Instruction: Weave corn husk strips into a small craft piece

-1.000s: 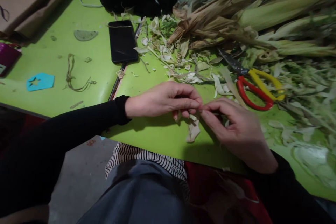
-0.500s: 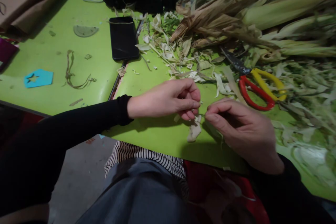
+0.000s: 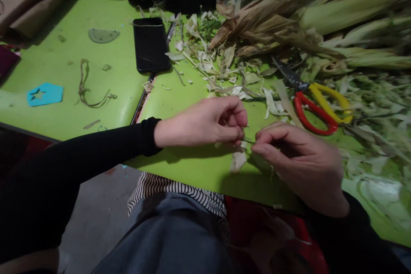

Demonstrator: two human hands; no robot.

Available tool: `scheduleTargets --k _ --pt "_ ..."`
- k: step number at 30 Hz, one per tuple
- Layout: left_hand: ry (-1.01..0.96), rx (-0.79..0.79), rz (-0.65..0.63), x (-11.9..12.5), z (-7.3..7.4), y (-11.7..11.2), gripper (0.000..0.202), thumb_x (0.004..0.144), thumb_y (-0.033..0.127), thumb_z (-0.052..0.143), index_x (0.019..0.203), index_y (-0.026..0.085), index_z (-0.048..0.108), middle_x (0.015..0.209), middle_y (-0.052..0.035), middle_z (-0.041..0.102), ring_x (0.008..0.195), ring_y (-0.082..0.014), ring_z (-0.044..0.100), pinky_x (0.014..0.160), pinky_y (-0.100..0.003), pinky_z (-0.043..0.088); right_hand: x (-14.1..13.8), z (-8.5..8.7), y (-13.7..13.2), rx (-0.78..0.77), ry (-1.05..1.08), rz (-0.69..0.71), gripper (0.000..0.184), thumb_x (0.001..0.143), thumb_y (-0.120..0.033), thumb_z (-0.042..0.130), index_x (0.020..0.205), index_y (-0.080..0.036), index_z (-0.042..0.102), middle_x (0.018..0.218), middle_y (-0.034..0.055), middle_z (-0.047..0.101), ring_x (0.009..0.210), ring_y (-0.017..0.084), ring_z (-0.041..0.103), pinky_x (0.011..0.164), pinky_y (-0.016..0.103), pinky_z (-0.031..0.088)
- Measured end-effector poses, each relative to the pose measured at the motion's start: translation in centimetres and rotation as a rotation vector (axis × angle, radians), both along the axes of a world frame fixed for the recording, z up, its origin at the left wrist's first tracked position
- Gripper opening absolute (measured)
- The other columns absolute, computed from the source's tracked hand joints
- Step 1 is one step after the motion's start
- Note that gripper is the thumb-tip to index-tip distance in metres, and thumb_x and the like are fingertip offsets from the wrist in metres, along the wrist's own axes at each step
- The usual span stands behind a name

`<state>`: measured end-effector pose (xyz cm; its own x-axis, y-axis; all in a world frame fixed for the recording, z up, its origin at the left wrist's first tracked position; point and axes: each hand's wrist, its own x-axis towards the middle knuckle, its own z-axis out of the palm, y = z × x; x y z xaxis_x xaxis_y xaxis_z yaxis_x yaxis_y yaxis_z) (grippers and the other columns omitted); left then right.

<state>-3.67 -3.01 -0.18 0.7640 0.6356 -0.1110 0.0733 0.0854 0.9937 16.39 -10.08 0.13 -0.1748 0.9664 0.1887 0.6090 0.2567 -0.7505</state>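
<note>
Between my two hands runs a thin dark strand [image 3: 249,141], like a twisted fibre or stem. My left hand [image 3: 205,122] pinches one end between thumb and fingers. The other end is in the pinch of my right hand [image 3: 298,160]. Just below the strand a pale husk piece [image 3: 238,160] shows; whether it hangs from the strand or lies on the table I cannot tell. Scissors [image 3: 321,105] with one red and one yellow handle lie beyond my right hand, blades towards the far left.
Corn husks [image 3: 353,13] are heaped at the back right, with shredded scraps [image 3: 205,60] around them. A black phone [image 3: 151,47] lies left of centre on the green table [image 3: 189,167]. Further left are a knotted cord [image 3: 85,90], a blue star cutout [image 3: 45,95] and a protractor [image 3: 103,35].
My right hand has shifted slightly to the right, and a little more of the strand shows between the hands. Both hands keep their pinch.
</note>
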Motion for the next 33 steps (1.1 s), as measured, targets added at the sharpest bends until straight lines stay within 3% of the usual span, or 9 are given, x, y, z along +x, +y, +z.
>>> scheduleTargets --k 4,7,11,18,22,24,27,33 --pt "0.082 0.159 0.028 0.09 0.07 -0.27 0.012 0.079 0.010 0.060 0.086 0.017 0.052 0.073 0.0032 0.063 0.065 -0.0071 0.060 0.060 -0.020 0.046 -0.39 0.12 0.12 0.090 -0.064 0.067 0.018 0.086 -0.034 0.072 0.073 -0.025 0.064 0.066 -0.0026 0.064 0.053 0.011 0.052 0.050 0.027 0.041" --pt "0.092 0.191 0.015 0.17 0.25 -0.46 0.012 0.079 0.010 0.060 0.087 0.017 0.053 0.074 0.0032 0.062 0.064 -0.0067 0.058 0.060 -0.020 0.045 -0.60 -0.12 0.19 0.154 -0.106 0.030 0.014 0.086 -0.032 0.073 0.076 -0.026 0.065 0.070 -0.0012 0.064 0.056 0.013 0.054 0.052 0.029 0.041" --pt "0.063 0.078 -0.022 0.19 0.60 -0.63 0.017 0.078 0.011 0.063 0.090 0.017 0.052 0.072 0.0037 0.061 0.064 -0.0072 0.058 0.059 -0.021 0.046 -0.53 -0.58 0.30 0.181 -0.133 -0.031 0.009 0.087 -0.032 0.071 0.082 -0.026 0.067 0.074 -0.0011 0.065 0.056 0.013 0.052 0.053 0.029 0.041" --pt "-0.013 -0.116 -0.011 0.14 0.58 -0.68 0.029 0.078 0.009 0.066 0.098 0.018 0.049 0.072 0.0038 0.065 0.065 -0.0089 0.064 0.061 -0.021 0.048 -0.60 -0.82 0.52 0.148 -0.095 0.022 0.005 0.091 -0.028 0.065 0.093 -0.027 0.069 0.084 0.0008 0.068 0.070 0.015 0.061 0.062 0.029 0.049" --pt "-0.072 -0.223 0.003 -0.01 0.44 -0.30 0.032 0.078 0.006 0.065 0.100 0.019 0.046 0.071 0.0041 0.066 0.066 -0.0093 0.067 0.065 -0.022 0.051 -0.14 -0.82 0.31 0.296 -0.012 -0.164 0.011 0.092 -0.031 0.064 0.101 -0.028 0.068 0.102 0.0048 0.065 0.074 0.015 0.059 0.062 0.031 0.050" --pt "-0.089 -0.252 0.016 -0.10 0.50 -0.17 0.032 0.079 0.006 0.066 0.100 0.019 0.045 0.070 0.0043 0.066 0.066 -0.0090 0.067 0.067 -0.023 0.052 0.13 -0.76 0.18 0.365 -0.066 -0.178 0.007 0.088 -0.032 0.069 0.094 -0.028 0.069 0.096 0.0053 0.061 0.071 0.016 0.056 0.058 0.031 0.047" --pt "-0.092 -0.259 0.031 -0.19 0.60 -0.18 0.031 0.080 0.007 0.066 0.101 0.018 0.046 0.070 0.0042 0.066 0.065 -0.0082 0.066 0.067 -0.022 0.051 0.08 -0.62 0.03 0.357 -0.204 -0.075 0.008 0.085 -0.032 0.073 0.092 -0.028 0.072 0.088 0.0038 0.060 0.062 0.014 0.051 0.052 0.031 0.043" --pt "-0.115 -0.265 0.015 -0.17 0.31 -0.30 0.029 0.084 0.008 0.064 0.102 0.018 0.044 0.070 0.0050 0.064 0.062 -0.0060 0.063 0.066 -0.021 0.051 -0.67 -0.45 -0.13 0.452 -0.358 -0.077 0.006 0.086 -0.023 0.074 0.088 -0.029 0.074 0.081 0.0032 0.065 0.068 0.017 0.063 0.056 0.032 0.046"
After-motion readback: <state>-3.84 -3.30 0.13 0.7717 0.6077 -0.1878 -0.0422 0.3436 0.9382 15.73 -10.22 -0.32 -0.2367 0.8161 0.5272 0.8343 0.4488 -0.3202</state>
